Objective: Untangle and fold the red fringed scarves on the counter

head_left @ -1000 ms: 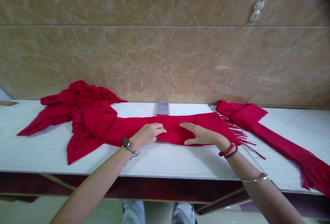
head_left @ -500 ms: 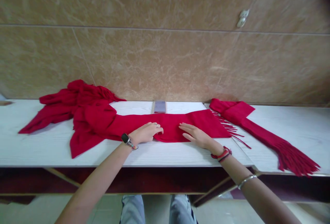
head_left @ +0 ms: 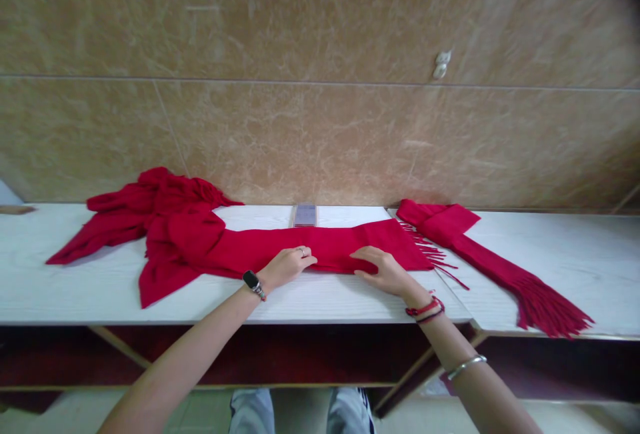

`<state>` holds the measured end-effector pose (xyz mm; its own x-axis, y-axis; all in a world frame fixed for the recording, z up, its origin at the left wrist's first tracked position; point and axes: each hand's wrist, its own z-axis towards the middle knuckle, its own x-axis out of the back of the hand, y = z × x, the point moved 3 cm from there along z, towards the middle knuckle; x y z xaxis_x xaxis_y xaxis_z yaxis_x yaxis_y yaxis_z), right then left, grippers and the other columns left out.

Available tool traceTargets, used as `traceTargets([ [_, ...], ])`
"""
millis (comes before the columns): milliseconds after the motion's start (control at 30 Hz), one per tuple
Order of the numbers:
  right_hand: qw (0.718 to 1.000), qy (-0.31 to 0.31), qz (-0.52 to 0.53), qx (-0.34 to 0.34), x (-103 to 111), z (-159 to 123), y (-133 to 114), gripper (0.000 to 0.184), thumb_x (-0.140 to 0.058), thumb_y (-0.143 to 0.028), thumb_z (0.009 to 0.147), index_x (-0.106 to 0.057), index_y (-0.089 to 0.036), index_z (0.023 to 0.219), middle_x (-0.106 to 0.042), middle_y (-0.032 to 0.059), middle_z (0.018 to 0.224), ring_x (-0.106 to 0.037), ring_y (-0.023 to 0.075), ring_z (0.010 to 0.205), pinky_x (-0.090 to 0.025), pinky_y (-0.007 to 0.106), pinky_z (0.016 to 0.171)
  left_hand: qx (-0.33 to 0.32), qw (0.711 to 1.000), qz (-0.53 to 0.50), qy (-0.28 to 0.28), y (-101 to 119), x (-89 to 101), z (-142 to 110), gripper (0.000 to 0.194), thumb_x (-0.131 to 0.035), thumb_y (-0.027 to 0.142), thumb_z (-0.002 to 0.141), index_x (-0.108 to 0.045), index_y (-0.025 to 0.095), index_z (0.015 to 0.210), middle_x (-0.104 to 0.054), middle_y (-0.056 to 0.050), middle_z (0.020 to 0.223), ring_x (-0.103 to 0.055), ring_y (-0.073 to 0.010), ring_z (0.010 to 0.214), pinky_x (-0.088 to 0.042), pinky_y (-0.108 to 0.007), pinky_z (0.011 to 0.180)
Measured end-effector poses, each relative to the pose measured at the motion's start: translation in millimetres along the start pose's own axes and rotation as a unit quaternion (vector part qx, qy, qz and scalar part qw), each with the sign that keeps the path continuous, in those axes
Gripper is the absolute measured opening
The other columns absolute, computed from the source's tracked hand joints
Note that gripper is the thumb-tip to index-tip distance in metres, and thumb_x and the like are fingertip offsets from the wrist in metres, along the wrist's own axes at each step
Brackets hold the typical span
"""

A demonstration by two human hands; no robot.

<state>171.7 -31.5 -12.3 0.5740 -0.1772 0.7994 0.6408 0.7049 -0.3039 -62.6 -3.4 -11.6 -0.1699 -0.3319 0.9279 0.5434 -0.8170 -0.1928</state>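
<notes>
A red fringed scarf (head_left: pixel 330 245) lies lengthwise on the white table, flat and folded in its middle part, bunched toward the left. My left hand (head_left: pixel 293 266), with a ring on one finger, pinches its near edge. To the right, my right hand (head_left: pixel 379 269) rests at the same near edge, fingers bent and thumb held apart from them. The fringe at the right end spreads toward a second red scarf (head_left: pixel 480 257), which is folded over at its back end with tassels pointing to the front right. Part of the near edge is hidden behind my hands.
A heap of crumpled red cloth (head_left: pixel 165 197) lies back left, against the marbled wall (head_left: pixel 310 141). Behind the scarf stands a phone-like grey rectangle (head_left: pixel 305 215). The white tabletop (head_left: pixel 320 301) has a front edge above dark open shelves (head_left: pixel 280 354). A small white figure (head_left: pixel 442 65) is on the wall.
My left fingers have closed at the scarf's near edge. My right hand has gone from lying flat on the cloth to bent fingers at that edge. The view has shifted slightly.
</notes>
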Motion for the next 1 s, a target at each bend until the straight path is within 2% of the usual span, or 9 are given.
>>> traceTargets([
  [133, 0.997, -0.011, -0.061, 0.042, -7, -4, -4, 0.034, -0.054, -0.021, 0.076, -0.058, -0.018, 0.110, -0.062, 0.0104, 0.107, -0.054, 0.0225, 0.101, -0.043, 0.040, 0.087, 0.012, 1.000, -0.009, 0.019, -1, -1.2, 1, 0.021, -0.043, 0.008, 0.086, -0.058, 0.017, 0.098, -0.055, -0.004, 0.087, -0.052, -0.0139, 0.082, -0.044, -0.024, 0.073],
  [267, 0.990, -0.002, -0.136, 0.022, -11, -4, 3, 0.030, -0.047, -0.009, 0.076, -0.062, -0.018, 0.101, -0.064, 0.0094, 0.097, -0.055, 0.0208, 0.091, -0.045, 0.036, 0.080, 0.013, 1.000, 0.000, 0.017, 1, -1.8, 2, 0.020, -0.043, 0.011, 0.087, -0.056, 0.017, 0.101, -0.055, -0.004, 0.089, -0.053, -0.0138, 0.082, -0.045, -0.025, 0.073],
  [367, 0.985, 0.017, -0.174, 0.000, -10, -5, 10, 0.025, -0.043, -0.009, 0.080, -0.065, -0.017, 0.090, -0.064, 0.0087, 0.084, -0.055, 0.0199, 0.081, -0.045, 0.032, 0.073, 0.002, 0.999, 0.024, 0.027, 3, -1.8, 2, 0.016, -0.045, 0.019, 0.089, -0.057, 0.017, 0.099, -0.057, -0.005, 0.091, -0.054, -0.0147, 0.085, -0.044, -0.026, 0.073],
  [533, 0.980, 0.030, -0.195, -0.013, -10, -5, 13, 0.022, -0.043, -0.012, 0.082, -0.064, -0.018, 0.079, -0.061, 0.0069, 0.073, -0.053, 0.0194, 0.073, -0.041, 0.030, 0.069, -0.027, 0.997, 0.053, 0.057, 5, -2.6, 0, 0.023, -0.039, 0.008, 0.089, -0.058, 0.016, 0.099, -0.059, -0.005, 0.090, -0.056, -0.0138, 0.085, -0.043, -0.027, 0.074],
  [733, 0.972, 0.031, -0.231, -0.021, -11, -2, 11, 0.021, -0.044, -0.006, 0.077, -0.060, -0.017, 0.071, -0.058, 0.0054, 0.068, -0.051, 0.0190, 0.071, -0.036, 0.031, 0.069, -0.056, 0.994, 0.066, 0.071, 8, 0.3, 0, 0.020, -0.040, 0.011, 0.089, -0.059, 0.015, 0.093, -0.057, -0.005, 0.083, -0.053, -0.0143, 0.080, -0.043, -0.028, 0.074],
  [867, 0.974, 0.015, -0.227, -0.019, -11, -2, 8, 0.018, -0.046, -0.007, 0.077, -0.060, -0.017, 0.074, -0.059, 0.0054, 0.072, -0.051, 0.0189, 0.074, -0.035, 0.030, 0.070, -0.077, 0.994, 0.065, 0.047, 11, 1.0, 0, 0.021, -0.038, 0.014, 0.090, -0.058, 0.016, 0.093, -0.056, -0.005, 0.083, -0.052, -0.0149, 0.081, -0.043, -0.027, 0.073],
  [1000, 0.977, -0.015, -0.211, 0.022, -13, -2, 0, 0.018, -0.049, -0.013, 0.080, -0.062, -0.017, 0.091, -0.062, 0.0062, 0.084, -0.052, 0.0194, 0.081, -0.035, 0.031, 0.074, -0.073, 0.996, 0.044, 0.017, 11, -1.3, 0, 0.019, -0.039, 0.016, 0.090, -0.057, 0.016, 0.092, -0.056, -0.005, 0.083, -0.053, -0.0147, 0.080, -0.043, -0.026, 0.071],
])
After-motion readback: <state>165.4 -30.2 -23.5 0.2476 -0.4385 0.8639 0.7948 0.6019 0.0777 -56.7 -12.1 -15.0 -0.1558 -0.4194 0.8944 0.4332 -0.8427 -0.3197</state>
